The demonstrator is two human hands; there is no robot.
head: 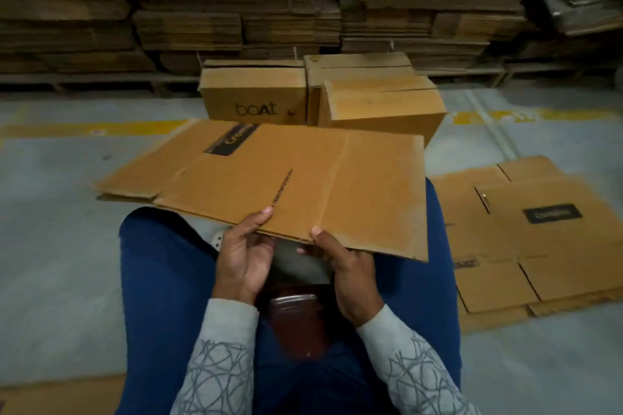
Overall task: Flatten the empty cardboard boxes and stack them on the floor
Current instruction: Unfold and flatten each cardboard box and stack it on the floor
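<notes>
A flattened brown cardboard box (286,178) with a black label lies level above my knees. My left hand (244,254) grips its near edge, thumb on top and fingers below. Just to the right, my right hand (347,266) holds the same edge the same way. On the floor to the right lies a stack of flattened boxes (539,239) with a black label on the top sheet. Three unflattened boxes stand ahead on the floor: one printed "boat" (254,96), one behind at the right (357,66), one in front of it (382,104).
I sit on a dark red stool (296,317), my legs in blue trousers either side. Tall piles of flattened cardboard (303,0) on low racks fill the whole back wall. A cardboard sheet (60,396) lies at the bottom left. Yellow lines (101,127) cross the grey floor.
</notes>
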